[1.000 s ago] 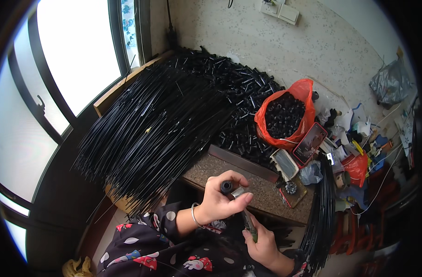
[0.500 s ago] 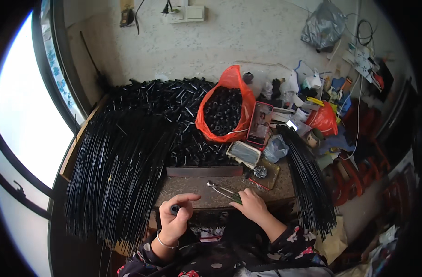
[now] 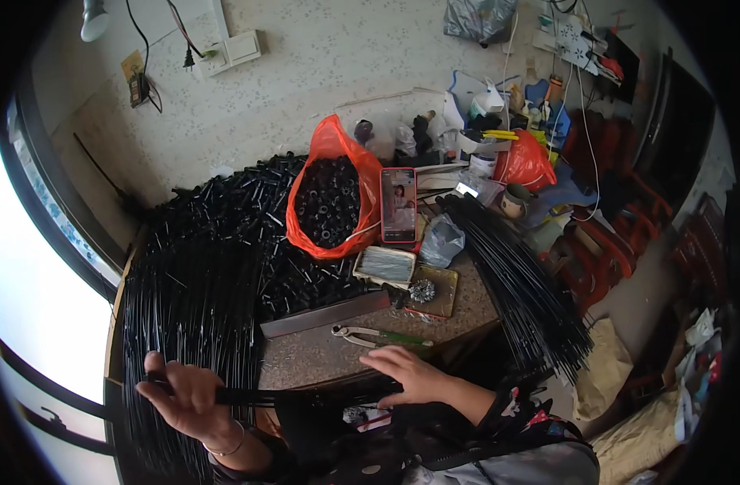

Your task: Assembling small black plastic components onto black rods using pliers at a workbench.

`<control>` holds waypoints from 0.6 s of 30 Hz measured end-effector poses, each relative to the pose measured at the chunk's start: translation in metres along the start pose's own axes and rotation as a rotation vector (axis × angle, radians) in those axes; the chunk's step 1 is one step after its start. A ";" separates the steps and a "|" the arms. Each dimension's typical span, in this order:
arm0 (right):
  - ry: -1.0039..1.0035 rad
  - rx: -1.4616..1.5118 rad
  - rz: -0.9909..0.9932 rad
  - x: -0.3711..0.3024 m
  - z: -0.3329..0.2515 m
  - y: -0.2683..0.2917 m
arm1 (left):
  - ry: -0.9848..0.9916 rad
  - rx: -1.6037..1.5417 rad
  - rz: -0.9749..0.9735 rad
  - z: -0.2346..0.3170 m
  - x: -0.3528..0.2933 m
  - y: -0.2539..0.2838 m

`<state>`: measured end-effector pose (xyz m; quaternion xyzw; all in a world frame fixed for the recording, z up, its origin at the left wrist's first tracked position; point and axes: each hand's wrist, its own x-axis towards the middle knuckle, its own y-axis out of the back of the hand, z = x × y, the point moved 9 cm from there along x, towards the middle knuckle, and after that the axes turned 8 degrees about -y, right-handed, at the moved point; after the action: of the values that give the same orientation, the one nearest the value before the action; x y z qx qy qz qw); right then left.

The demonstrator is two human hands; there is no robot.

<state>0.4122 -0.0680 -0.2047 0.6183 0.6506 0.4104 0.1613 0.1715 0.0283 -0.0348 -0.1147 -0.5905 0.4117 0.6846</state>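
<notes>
My left hand [image 3: 188,396] is closed around a dark, tube-like piece [image 3: 237,397], above the left bundle of long thin black rods [image 3: 196,299]. From that hand, dark strands stretch right across the table's front edge. My right hand [image 3: 410,377] is open, fingers extended and apart, near the far end of those strands; whether it touches them cannot be told. Pincers with green handles [image 3: 378,335] lie on the table just beyond my right hand.
Behind a low strip [image 3: 325,314] lies a heap of short black tubes [image 3: 224,202]. A red plastic bag [image 3: 299,230] holds black rings. Nearby are a phone [image 3: 398,206], a tray of thin pins [image 3: 386,267] and a second rod bundle [image 3: 515,283].
My right hand has let go of the pincers, which now lie on the table. My left hand has moved left with the dark piece. The whole view has shifted and tilted.
</notes>
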 end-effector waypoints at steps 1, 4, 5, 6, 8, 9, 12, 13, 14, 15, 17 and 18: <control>-0.091 0.216 -0.093 -0.005 -0.004 0.000 | -0.009 -0.170 0.036 0.003 0.006 -0.004; -0.245 0.413 -0.033 -0.005 -0.014 0.052 | -0.118 0.335 0.164 -0.009 0.008 -0.028; -0.262 0.246 0.166 -0.009 -0.012 0.094 | -0.013 0.388 -0.039 -0.024 0.004 -0.019; -0.239 0.082 0.379 -0.014 -0.007 0.132 | 0.070 0.495 -0.065 -0.034 -0.002 -0.012; -0.521 -0.240 0.648 -0.040 0.024 0.196 | 0.223 0.565 -0.100 -0.052 -0.018 0.000; -0.566 -0.400 0.737 -0.053 0.034 0.222 | 0.278 0.563 -0.138 -0.056 -0.025 0.003; -0.785 -0.667 0.792 -0.105 0.104 0.267 | 0.460 0.552 -0.199 -0.075 -0.047 0.010; -0.881 -0.666 0.728 -0.118 0.131 0.272 | 0.528 0.566 -0.212 -0.074 -0.054 0.011; -0.939 -0.648 0.656 -0.125 0.153 0.268 | 0.634 0.539 -0.153 -0.078 -0.064 0.014; -0.985 -0.630 0.575 -0.127 0.173 0.259 | 0.689 0.547 -0.203 -0.079 -0.073 0.017; -0.961 -0.640 0.336 -0.134 0.215 0.229 | 0.863 0.568 -0.255 -0.082 -0.091 0.023; -0.971 -0.541 0.347 -0.140 0.219 0.219 | 0.841 0.642 -0.420 -0.087 -0.092 0.022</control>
<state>0.7422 -0.1483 -0.2199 0.7701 0.2632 0.2519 0.5236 0.2446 0.0062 -0.1388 0.0649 -0.1223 0.3446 0.9285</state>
